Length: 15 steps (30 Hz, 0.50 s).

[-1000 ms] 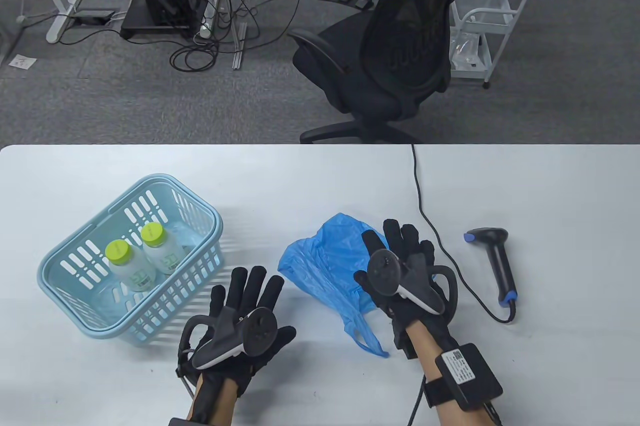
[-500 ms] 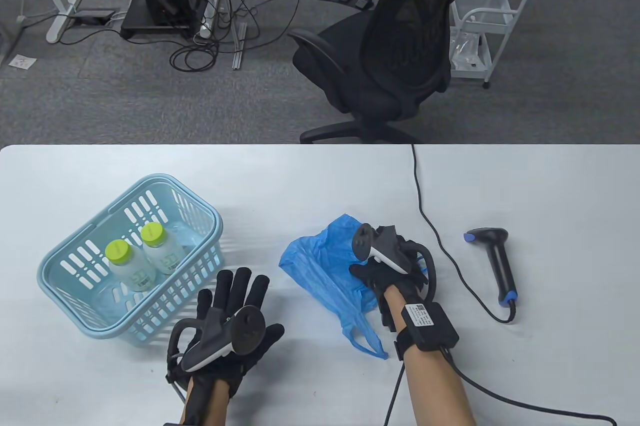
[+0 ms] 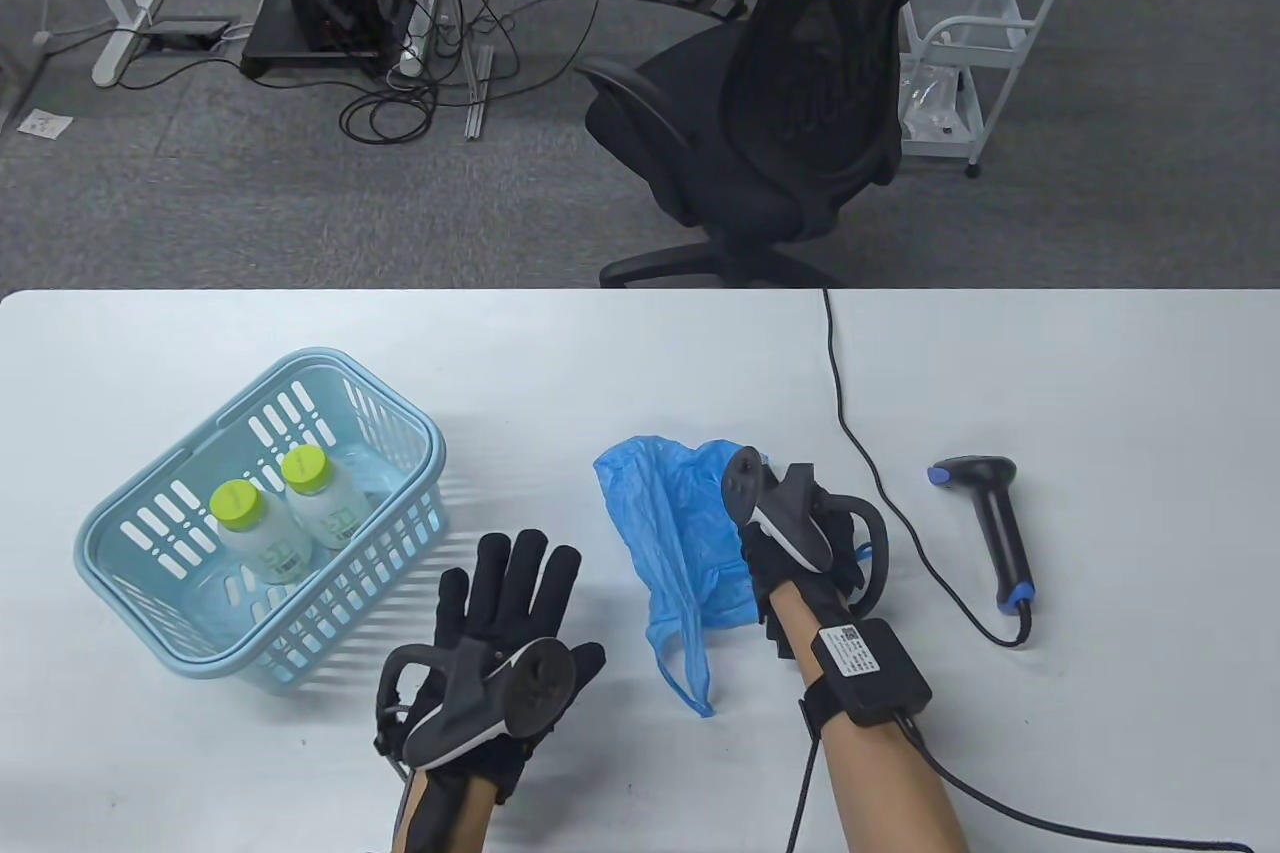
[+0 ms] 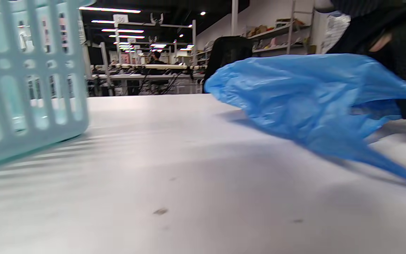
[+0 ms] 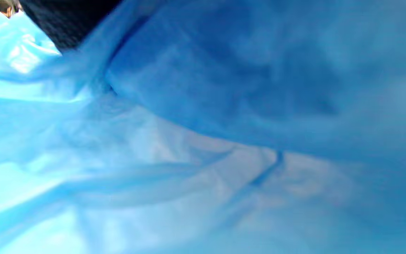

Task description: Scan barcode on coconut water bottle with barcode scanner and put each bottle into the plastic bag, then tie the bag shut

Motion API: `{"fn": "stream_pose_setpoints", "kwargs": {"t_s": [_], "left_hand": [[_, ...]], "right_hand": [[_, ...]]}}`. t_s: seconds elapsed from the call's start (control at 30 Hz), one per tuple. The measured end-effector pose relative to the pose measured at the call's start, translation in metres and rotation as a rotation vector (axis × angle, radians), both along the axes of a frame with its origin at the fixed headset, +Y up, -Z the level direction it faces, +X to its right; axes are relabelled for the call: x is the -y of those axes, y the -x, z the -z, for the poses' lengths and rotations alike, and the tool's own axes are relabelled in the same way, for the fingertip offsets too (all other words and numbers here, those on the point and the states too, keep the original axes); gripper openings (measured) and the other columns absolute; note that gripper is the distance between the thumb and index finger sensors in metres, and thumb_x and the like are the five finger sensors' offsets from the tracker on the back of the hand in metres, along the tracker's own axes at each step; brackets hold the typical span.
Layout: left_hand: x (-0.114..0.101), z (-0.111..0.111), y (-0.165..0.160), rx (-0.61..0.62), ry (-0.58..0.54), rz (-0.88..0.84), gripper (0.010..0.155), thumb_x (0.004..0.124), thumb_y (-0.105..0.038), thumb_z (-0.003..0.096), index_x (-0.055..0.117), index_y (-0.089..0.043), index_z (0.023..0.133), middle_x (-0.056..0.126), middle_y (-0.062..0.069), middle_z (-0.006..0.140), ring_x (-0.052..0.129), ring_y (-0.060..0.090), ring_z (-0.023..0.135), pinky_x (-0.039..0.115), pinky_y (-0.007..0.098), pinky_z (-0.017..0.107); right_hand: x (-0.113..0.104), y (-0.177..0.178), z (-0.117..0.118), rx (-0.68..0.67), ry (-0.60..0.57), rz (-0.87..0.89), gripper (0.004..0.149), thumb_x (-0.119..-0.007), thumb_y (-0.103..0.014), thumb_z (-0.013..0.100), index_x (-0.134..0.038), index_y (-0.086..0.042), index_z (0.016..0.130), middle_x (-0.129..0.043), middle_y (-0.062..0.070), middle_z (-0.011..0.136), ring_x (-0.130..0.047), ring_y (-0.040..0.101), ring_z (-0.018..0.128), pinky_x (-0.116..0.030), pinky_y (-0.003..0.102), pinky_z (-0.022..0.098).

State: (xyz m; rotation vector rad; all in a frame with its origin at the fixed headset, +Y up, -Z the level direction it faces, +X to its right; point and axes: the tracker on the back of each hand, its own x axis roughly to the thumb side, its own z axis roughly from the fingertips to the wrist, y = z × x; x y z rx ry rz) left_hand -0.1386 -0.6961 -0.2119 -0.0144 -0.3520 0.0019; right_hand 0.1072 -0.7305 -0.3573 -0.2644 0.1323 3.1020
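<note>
A: Blue plastic bag (image 3: 680, 533) is thin film: near weightless, floppy, slick. It lies crumpled on the counter (image 3: 1100, 373), mid-right, one handle loop trailing toward the near edge. Best take it at the handles or mouth rim; a grab mid-body would only bunch the film.

B: Right hand (image 3: 800, 543)?

A: Sits on the bag's right side. Tracker hides the fingers from above, so I can't tell whether they pinch film or just rest on it. Left hand (image 3: 500, 633) is spread flat, fingers straight, holding nothing, just beside the basket (image 3: 130, 583).

B: Bottles?

A: Two coconut water bottles (image 3: 290, 513), green caps, upright, touching, inside the basket. Rigid and heavier than the bag, I'd guess; grip round the body. Barcode scanner (image 3: 990, 523) lies on its side, right of the bag, cabled.

B: Wrist cams add anything?

A: Left wrist view shows the bag lifted partly off the counter, which the table view doesn't reveal. Right wrist view is all blurred blue film with a scrap of black glove: close contact, no grip detail.
</note>
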Motion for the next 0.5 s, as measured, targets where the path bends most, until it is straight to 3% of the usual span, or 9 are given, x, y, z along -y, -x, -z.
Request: {"fn": "stream_pose_setpoints", "kwargs": {"t_s": [0.2,0.3,0.4,0.5], "left_hand": [[-0.007,-0.017,-0.042,0.150,-0.058,-0.068,0.094,0.057,-0.072,0.0609,0.013,-0.019,0.125,0.005,0.015,0.131,0.012,0.053,0.116,0.025,0.073,0.078],[-0.004,-0.023,-0.062,0.187,-0.055,-0.012,0.099,0.059,-0.073,0.0602,0.011,-0.016,0.125,0.003,0.017,0.130,0.011,0.057,0.115,0.026,0.075,0.077],[0.003,-0.024,-0.075,0.154,-0.077,0.075,0.102,0.063,-0.070,0.0608,0.008,-0.012,0.124,0.003,0.019,0.130,0.014,0.061,0.114,0.028,0.076,0.077],[0.004,-0.022,-0.076,0.074,-0.154,0.163,0.097,0.068,-0.065,0.0620,0.018,-0.011,0.125,0.013,0.020,0.131,0.029,0.062,0.114,0.036,0.077,0.076]], "right_hand": [[-0.028,-0.004,-0.032,-0.003,-0.039,0.115,0.039,-0.085,-0.046,0.050,-0.090,-0.021,0.079,-0.101,-0.002,0.059,-0.101,0.007,0.034,-0.091,0.037,0.041],[-0.036,-0.003,-0.048,-0.008,-0.031,0.167,0.039,-0.085,-0.046,0.050,-0.090,-0.020,0.079,-0.102,-0.002,0.057,-0.101,0.006,0.031,-0.091,0.037,0.039],[-0.043,0.001,-0.068,-0.013,-0.029,0.183,0.039,-0.085,-0.046,0.050,-0.091,-0.019,0.078,-0.102,-0.002,0.055,-0.101,0.006,0.030,-0.091,0.036,0.038],[-0.047,0.005,-0.086,-0.021,-0.032,0.156,0.039,-0.085,-0.046,0.051,-0.090,-0.019,0.079,-0.102,-0.002,0.055,-0.100,0.006,0.030,-0.091,0.036,0.038]]}}
